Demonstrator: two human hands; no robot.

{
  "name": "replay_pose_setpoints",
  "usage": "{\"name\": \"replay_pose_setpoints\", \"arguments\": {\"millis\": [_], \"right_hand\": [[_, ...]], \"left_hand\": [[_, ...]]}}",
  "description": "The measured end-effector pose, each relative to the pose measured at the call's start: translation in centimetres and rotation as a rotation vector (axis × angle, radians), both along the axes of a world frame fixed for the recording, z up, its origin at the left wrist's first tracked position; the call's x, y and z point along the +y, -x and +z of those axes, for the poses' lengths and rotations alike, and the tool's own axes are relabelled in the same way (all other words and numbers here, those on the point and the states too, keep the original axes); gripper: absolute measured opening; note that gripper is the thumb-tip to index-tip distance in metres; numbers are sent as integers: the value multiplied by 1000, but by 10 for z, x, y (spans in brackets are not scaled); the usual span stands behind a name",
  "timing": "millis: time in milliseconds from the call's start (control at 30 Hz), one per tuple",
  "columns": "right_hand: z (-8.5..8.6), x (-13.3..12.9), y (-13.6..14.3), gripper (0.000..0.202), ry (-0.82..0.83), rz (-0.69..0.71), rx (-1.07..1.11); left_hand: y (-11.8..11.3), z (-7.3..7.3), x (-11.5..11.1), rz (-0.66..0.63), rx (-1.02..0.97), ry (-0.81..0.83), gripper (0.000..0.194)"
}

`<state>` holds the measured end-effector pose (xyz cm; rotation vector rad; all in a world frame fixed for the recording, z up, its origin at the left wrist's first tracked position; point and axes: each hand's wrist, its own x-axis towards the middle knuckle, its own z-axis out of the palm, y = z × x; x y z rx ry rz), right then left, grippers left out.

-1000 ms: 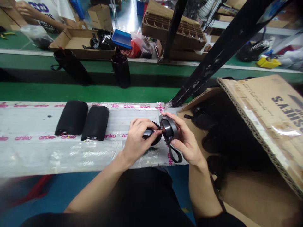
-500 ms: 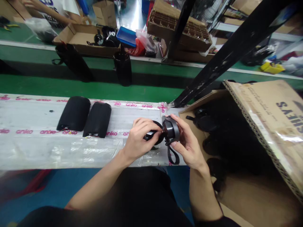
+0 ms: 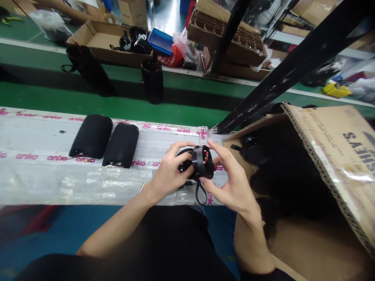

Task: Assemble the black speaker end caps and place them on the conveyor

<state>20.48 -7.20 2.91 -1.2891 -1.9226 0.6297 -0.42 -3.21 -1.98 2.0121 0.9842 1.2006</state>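
Observation:
A round black part (image 3: 200, 163) with a strap loop below it is held over the taped white surface (image 3: 164, 142); red wires show in its open side. My left hand (image 3: 175, 168) is closed on its left side, fingertips at the rim. The fingers of my right hand (image 3: 230, 177) curve round its right side, thumb at the lower edge and a fingertip near the wires. Partly hidden behind my left fingers is another dark round piece (image 3: 184, 166). Two black fabric-covered cylinders (image 3: 91, 136) (image 3: 121, 144) lie to the left, with thin wires at their near ends.
An open cardboard box (image 3: 345, 144) with black parts stands at the right. A black post (image 3: 272, 74) slants above it. Two black cylinders (image 3: 154, 82) (image 3: 90, 72) stand on the green surface. Beyond are a shallow carton (image 3: 105, 43), a blue tray (image 3: 160, 41) and a person's arm (image 3: 70, 11).
The strapped part has moved left and turned, so its open side with red wires now faces right. My right fingers have spread and shifted to that side.

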Motion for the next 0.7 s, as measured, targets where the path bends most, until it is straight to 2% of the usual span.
{"name": "replay_pose_setpoints", "arguments": {"millis": [367, 433, 567, 633, 700], "right_hand": [[0, -2, 9, 87, -52, -45, -80], [-2, 0, 9, 89, -57, -56, -75], [-8, 4, 10, 94, -57, -47, -52], [-13, 7, 14, 93, -48, -19, -52], [-18, 8, 19, 87, -40, -9, -54]], "left_hand": [[-5, -17, -5, -2, -167, 117, 31], [2, -21, -2, -67, -243, 156, 48], [28, -24, 6, -399, -367, 334, 79], [36, -23, 8, -471, -439, 423, 79], [33, -22, 7, -390, -493, 475, 65]]}}
